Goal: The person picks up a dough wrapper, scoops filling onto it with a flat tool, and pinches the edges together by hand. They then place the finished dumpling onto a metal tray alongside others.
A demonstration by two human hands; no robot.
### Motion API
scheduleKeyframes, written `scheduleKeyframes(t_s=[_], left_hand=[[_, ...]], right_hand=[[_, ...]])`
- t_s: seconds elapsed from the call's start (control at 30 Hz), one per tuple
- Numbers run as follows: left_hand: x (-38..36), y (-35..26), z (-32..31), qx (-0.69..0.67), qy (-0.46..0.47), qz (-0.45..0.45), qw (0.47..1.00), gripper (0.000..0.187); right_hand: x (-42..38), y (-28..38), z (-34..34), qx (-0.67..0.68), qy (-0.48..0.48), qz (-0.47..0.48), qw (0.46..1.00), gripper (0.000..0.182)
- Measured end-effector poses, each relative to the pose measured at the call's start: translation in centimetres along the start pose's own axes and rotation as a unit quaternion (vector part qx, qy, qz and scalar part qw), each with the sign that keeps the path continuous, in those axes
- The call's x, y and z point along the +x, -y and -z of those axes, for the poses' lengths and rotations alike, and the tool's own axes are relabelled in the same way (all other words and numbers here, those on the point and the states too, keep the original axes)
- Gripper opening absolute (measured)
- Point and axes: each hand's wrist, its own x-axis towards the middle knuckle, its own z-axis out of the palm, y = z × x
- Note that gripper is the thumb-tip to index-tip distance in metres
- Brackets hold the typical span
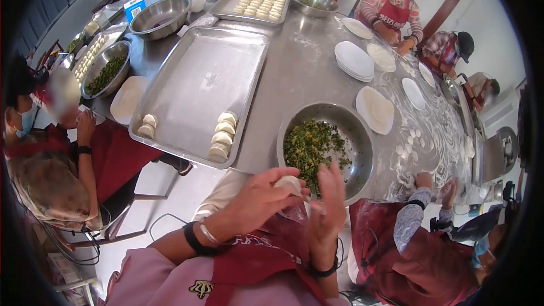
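Low in the view, my left hand (255,197) has its fingers closed on a pale dumpling (289,184). Close by on the right, my right hand (328,198) is raised with its fingers apart, at the near rim of a steel bowl. That bowl (362,173) holds chopped green and yellow filling (311,150). To the left lies a large metal tray (195,79), with several dumplings (224,133) in its near right corner and a few more (148,126) at its near left.
A plate of round wrappers (375,110) lies right of the bowl, with stacked white plates (354,60) behind it. Flour and small dough pieces (409,144) cover the right side. Co-workers sit close on both sides. A full dumpling tray (252,1) stands at the back.
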Motion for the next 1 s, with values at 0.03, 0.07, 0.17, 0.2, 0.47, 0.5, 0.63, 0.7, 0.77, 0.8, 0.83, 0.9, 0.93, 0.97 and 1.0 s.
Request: scheduleKeyframes(t_s=[0.03, 0.07, 0.17, 0.2, 0.47, 0.5, 0.63, 0.7, 0.77, 0.8, 0.83, 0.9, 0.93, 0.97, 1.0], left_hand=[[-0.2, -1.0, 0.1, 0.072, -0.035, -0.006, 0.997, 0.040], [-0.2, -1.9, 0.7, 0.141, -0.059, -0.018, 0.988, 0.038], [0.5, -4.2, 5.0, 0.170, -0.092, -0.060, 0.979, 0.035], [1.0, -5.4, 5.9, 0.211, -0.115, -0.070, 0.968, 0.034], [7.8, -13.1, 16.7, 0.485, -0.192, -0.178, 0.835, 0.032], [8.7, -13.0, 18.2, 0.482, -0.198, -0.174, 0.836, 0.032], [11.2, -12.3, 21.0, 0.508, -0.233, -0.156, 0.815, 0.031], [12.1, -11.8, 21.6, 0.536, -0.251, -0.150, 0.792, 0.031], [12.9, -11.2, 22.6, 0.561, -0.258, -0.145, 0.773, 0.032], [13.1, -11.0, 22.9, 0.575, -0.272, -0.157, 0.755, 0.023], [13.3, -10.7, 23.4, 0.580, -0.271, -0.161, 0.751, 0.024], [13.5, -10.3, 23.9, 0.591, -0.269, -0.170, 0.741, 0.026], [13.5, -10.3, 23.9, 0.597, -0.266, -0.169, 0.737, 0.027], [13.5, -10.2, 23.8, 0.603, -0.264, -0.169, 0.734, 0.027], [13.5, -10.1, 23.6, 0.609, -0.261, -0.168, 0.730, 0.027]], right_hand=[[0.0, -0.2, 1.1, 0.000, -0.037, -0.011, 0.999, 0.033], [-0.2, -0.6, 2.3, -0.001, -0.075, -0.023, 0.997, 0.033], [-1.8, -3.2, 4.7, -0.018, -0.153, -0.096, 0.983, 0.035], [-2.8, -4.2, 5.4, 0.007, -0.171, -0.156, 0.973, 0.035], [-8.7, -11.6, 6.6, 0.121, -0.250, -0.330, 0.902, 0.034], [-9.0, -11.9, 6.6, 0.131, -0.249, -0.330, 0.901, 0.034], [-9.2, -12.2, 6.4, 0.155, -0.254, -0.332, 0.895, 0.034], [-9.2, -12.4, 6.6, 0.162, -0.253, -0.338, 0.892, 0.034], [-9.0, -12.4, 6.7, 0.167, -0.253, -0.341, 0.890, 0.034], [-9.0, -12.4, 6.8, 0.170, -0.253, -0.343, 0.889, 0.034], [-9.1, -12.6, 6.8, 0.172, -0.255, -0.340, 0.888, 0.034], [-9.3, -13.2, 6.7, 0.176, -0.260, -0.335, 0.888, 0.034], [-9.4, -13.4, 6.6, 0.176, -0.261, -0.339, 0.886, 0.034], [-9.5, -13.5, 6.5, 0.176, -0.262, -0.342, 0.885, 0.034], [-9.4, -13.5, 6.4, 0.176, -0.263, -0.346, 0.883, 0.035]])
